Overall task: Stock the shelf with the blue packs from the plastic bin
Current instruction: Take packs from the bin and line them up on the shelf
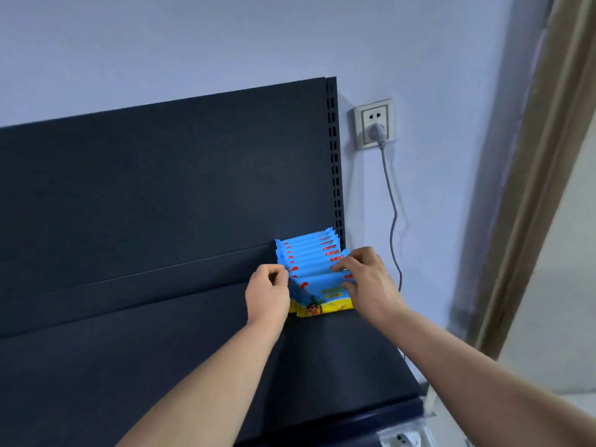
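A row of several blue packs (309, 253) stands upright at the back right corner of the dark shelf (161, 366), leaning against the back panel. The front pack (322, 295) has a yellow lower edge with a cartoon print. My left hand (267, 293) pinches the left end of the front packs with curled fingers. At the packs' right end, my right hand (367, 282) has its fingers curled over the tops and its thumb against the front pack. The plastic bin is out of view.
The shelf's dark back panel (161, 188) ends at a slotted upright (333, 156). A wall socket (374, 124) with a grey plug and cable (392, 221) lies just right of it. A door frame (532, 188) runs down the right side.
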Demonstrator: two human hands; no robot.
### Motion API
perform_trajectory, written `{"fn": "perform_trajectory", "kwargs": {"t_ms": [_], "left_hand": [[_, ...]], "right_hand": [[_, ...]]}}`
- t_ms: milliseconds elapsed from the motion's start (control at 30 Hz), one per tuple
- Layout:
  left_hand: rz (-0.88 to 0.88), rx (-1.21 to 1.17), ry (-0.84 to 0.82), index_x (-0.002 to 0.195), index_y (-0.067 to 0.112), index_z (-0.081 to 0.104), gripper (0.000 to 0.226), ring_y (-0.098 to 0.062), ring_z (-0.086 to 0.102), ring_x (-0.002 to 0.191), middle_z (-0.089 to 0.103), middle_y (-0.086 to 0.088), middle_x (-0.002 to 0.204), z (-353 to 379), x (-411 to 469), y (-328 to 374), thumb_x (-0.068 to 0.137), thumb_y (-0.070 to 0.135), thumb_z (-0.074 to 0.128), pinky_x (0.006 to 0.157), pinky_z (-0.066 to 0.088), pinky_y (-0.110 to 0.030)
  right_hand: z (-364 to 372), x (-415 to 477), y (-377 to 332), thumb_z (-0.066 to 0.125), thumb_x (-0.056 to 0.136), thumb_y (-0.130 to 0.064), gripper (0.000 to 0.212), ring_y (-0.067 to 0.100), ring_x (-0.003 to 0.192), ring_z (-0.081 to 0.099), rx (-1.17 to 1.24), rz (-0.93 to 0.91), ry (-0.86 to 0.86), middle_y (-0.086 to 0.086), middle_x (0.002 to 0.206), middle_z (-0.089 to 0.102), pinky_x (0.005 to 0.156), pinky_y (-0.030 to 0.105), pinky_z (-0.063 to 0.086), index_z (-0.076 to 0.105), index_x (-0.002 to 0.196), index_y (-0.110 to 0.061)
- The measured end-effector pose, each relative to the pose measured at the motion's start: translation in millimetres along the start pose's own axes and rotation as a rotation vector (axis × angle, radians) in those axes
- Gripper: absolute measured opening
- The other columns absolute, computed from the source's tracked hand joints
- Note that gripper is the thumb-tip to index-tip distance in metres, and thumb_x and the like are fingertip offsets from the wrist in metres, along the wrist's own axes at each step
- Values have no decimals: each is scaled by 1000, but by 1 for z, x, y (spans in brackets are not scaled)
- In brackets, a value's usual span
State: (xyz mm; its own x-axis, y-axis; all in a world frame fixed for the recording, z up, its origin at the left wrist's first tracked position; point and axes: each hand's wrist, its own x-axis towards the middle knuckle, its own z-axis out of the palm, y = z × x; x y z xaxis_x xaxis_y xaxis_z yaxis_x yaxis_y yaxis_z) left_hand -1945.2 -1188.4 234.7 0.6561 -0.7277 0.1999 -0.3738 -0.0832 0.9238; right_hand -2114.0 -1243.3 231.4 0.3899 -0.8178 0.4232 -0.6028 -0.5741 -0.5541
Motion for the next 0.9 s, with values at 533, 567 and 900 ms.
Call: {"fn": "perform_trajectory", "kwargs": {"t_ms": [533, 567, 900], "left_hand": [[-66, 432, -313, 139, 32, 29, 78, -14, 58, 108, 59, 11, 118, 13, -7, -22, 77, 27, 77, 86, 51, -30], [-65, 434, -310, 140, 32, 28, 79, -14, 58, 108, 58, 11, 118, 13, -7, -22, 78, 27, 76, 85, 50, -29], [-122, 581, -320, 151, 14, 13, 105, -23, 45, 130, 42, -4, 143, -1, -13, -16, 73, 32, 81, 98, 43, -32]], "right_hand": [[31, 2, 9, 58, 91, -17, 101, 25, 125, 47, -22, 232, -232, 2, 151, 28, 95, 35, 42, -26, 145, -16], [30, 2, 9, 58, 91, -18, 101, 26, 124, 47, -19, 224, -238, 2, 151, 28, 94, 34, 42, -26, 145, -16], [7, -18, 16, 52, 93, -41, 67, 24, 126, 43, -359, 265, -258, 6, 139, 39, 95, 36, 40, 21, 142, -9]]}}
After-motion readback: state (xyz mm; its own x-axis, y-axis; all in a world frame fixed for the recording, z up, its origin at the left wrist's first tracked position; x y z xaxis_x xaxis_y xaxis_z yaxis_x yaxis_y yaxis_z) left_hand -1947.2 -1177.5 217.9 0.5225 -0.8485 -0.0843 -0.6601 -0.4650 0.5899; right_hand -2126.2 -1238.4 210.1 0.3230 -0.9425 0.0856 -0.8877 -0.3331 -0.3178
